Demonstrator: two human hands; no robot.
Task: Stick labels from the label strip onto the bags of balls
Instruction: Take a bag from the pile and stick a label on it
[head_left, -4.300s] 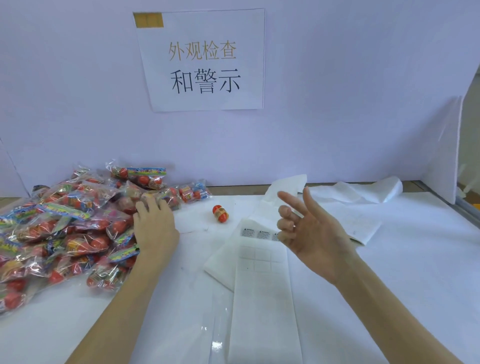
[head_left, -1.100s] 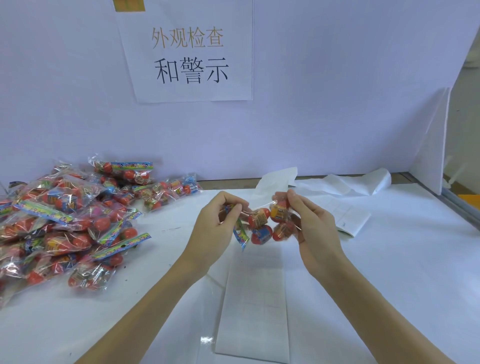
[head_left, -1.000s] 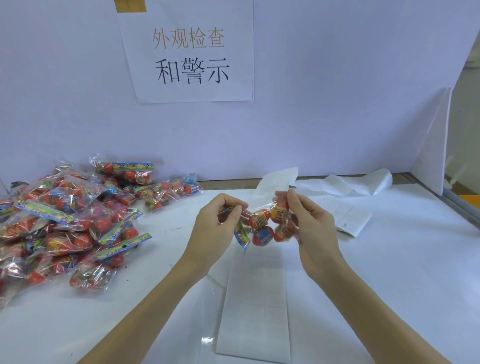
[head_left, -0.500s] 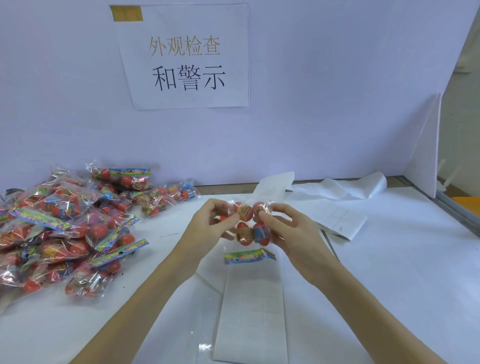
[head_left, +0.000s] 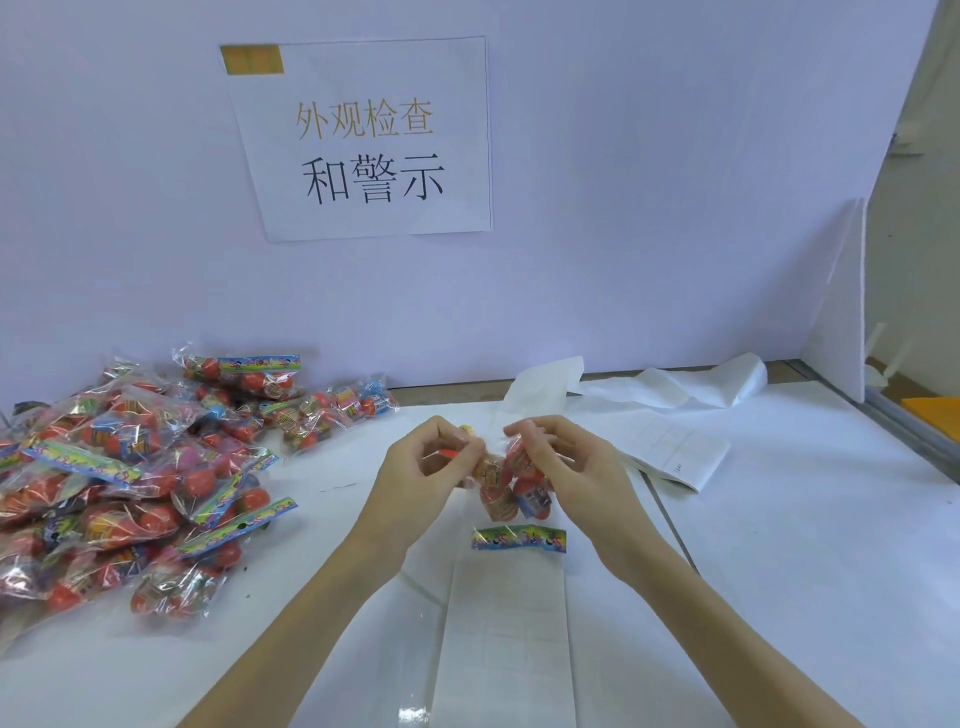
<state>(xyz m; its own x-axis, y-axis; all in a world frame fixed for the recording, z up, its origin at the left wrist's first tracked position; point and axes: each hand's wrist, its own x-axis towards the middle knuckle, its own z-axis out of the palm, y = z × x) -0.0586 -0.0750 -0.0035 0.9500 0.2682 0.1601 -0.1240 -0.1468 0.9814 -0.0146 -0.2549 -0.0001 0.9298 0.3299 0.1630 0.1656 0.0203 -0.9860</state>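
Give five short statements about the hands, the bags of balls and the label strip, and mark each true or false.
1. Both hands, left and right, hold one bag of balls. True.
2. The held bag's coloured header hangs downward. True.
3. The pile of bags lies right of the hands. False: it lies to their left.
4. The label strip lies on the white table below the hands. True.
5. The wall sign is blank. False: it bears printed characters.
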